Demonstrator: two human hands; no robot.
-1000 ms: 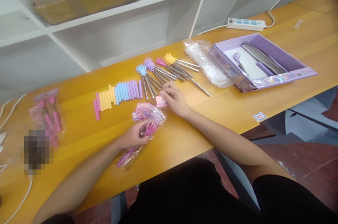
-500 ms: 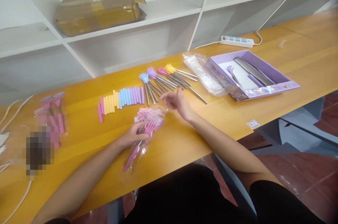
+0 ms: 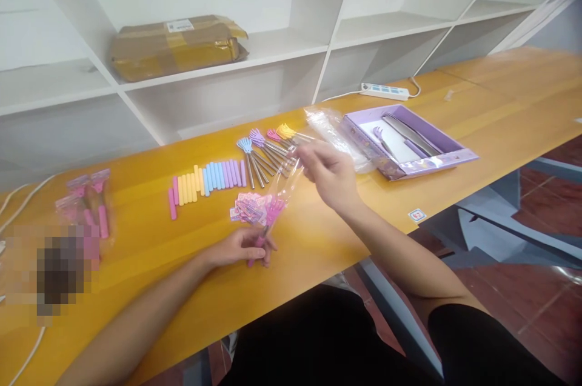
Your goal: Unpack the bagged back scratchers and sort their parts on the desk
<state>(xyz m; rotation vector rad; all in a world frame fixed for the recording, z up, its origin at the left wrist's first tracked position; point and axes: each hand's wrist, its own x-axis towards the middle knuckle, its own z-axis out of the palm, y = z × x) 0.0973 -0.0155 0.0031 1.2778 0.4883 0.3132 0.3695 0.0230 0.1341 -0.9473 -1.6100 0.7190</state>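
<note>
My left hand (image 3: pixel 243 246) is closed round the handle of a pink back scratcher (image 3: pixel 273 211) with a claw-shaped head, inside a clear plastic bag (image 3: pixel 291 185). My right hand (image 3: pixel 330 174) pinches the upper end of that bag and stretches it up to the right. Beside the claw lies a pile of small printed cards (image 3: pixel 248 207). Behind my hands, metal rods with blue claw heads (image 3: pixel 244 145), purple claw heads (image 3: pixel 257 137), pink claw heads (image 3: pixel 273 134) and yellow claw heads (image 3: pixel 285 130) are fanned out, partly hidden by my right hand.
A row of coloured handle sleeves (image 3: pixel 213 177) lies left of the rods. Bagged pink scratchers (image 3: pixel 102 216) are at the far left. A purple box (image 3: pixel 450 162) holds a purple claw and other pieces, near a clear plastic wrapper (image 3: pixel 334 131). A power strip (image 3: pixel 385 91) sits against the shelf.
My left hand has shifted from the claw end down to the handle, and the bagged scratcher now points up to the right. My right hand has moved from open to pinching the bag's end.
</note>
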